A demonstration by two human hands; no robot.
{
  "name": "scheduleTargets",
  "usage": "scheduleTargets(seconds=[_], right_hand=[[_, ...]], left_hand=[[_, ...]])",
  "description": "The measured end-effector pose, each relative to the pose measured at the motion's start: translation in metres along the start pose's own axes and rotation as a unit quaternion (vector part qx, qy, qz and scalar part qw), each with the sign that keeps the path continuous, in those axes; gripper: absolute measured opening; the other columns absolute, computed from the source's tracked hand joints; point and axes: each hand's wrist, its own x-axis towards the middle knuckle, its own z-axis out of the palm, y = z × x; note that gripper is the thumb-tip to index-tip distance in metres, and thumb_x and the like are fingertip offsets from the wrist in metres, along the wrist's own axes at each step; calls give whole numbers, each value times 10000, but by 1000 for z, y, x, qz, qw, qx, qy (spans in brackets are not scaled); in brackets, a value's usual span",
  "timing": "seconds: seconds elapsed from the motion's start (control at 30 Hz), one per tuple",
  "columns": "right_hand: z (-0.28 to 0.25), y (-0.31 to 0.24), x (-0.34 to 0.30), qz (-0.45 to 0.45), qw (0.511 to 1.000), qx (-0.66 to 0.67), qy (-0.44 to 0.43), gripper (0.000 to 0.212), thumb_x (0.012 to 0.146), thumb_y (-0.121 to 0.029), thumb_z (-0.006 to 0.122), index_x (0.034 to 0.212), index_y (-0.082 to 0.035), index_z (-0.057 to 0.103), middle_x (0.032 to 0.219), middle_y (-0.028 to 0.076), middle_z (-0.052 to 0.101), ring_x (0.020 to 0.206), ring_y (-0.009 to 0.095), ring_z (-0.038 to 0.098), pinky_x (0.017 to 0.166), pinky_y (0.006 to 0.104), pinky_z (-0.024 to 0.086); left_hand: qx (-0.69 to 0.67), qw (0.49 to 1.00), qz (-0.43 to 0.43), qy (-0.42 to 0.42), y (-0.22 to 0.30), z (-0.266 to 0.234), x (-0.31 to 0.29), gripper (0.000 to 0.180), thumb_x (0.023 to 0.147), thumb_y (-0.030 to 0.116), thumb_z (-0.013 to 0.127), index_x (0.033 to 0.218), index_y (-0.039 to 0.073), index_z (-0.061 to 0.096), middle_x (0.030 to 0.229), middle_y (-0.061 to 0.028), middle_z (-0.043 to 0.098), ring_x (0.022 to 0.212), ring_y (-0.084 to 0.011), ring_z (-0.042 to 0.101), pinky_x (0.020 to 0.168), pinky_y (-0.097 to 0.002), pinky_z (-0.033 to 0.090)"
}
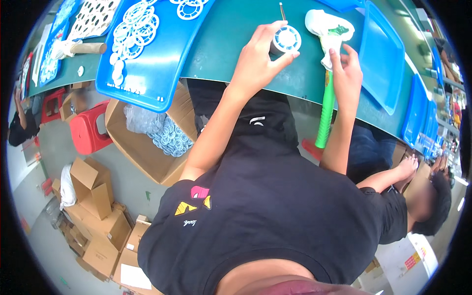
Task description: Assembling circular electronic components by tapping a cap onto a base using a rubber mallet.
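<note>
**Brown boxes, a green table and blue trays**

Brown cardboard boxes [98,223] sit piled on the grey floor [128,184] at the lower left. One has a white paper label [134,276] on top. A yellow and red sign [412,260] shows at the lower right. An open brown box [142,147] below the table holds a clear bag of pale blue rings [169,137]. A red stool [88,130] stands beside it.

The table [221,44] is dark green. A blue tray [157,59] on it holds white rings [135,24]. Another blue tray [381,59] lies to the right.

The left hand [258,54] has its fingers closed around a small round white part [285,40], held just over the table. The right hand [346,73] grips a green-handled mallet [325,113] near its white wrapped head [328,29], just beside the part.
</note>
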Motion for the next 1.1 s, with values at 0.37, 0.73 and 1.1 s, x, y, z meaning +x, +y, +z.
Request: scheduleTargets(seconds=[0.37,0.73,1.1], right_hand=[[-38,-5,23,-10,972,217,-92,477,930,-166,757,1316,42,569,845,48,635,635,110,576,535,277,466],[-31,-13,-29,21,969,183,-164,337,886,-139,831,1124,-27,620,734,-21,591,522,59,524,457,218,386],[-35,-19,-29,-36,986,143,-74,214,913,-145,801,1020,-9,675,741,-18,618,503,53,504,436,236,378]], left_hand=[[-9,1000,12,22,-18,-6,3,655,835,287,858,1398,85,592,1296,-173,606,1220,-333,603,1065,-407,476],[0,1000,23,15,-19,-2,-4,709,817,328,874,1453,177,599,1239,-163,511,1167,-345,567,1038,-422,499],[-18,997,74,24,-21,1,-3,686,894,339,788,1467,106,490,1361,-179,563,1275,-363,564,1086,-449,454]])
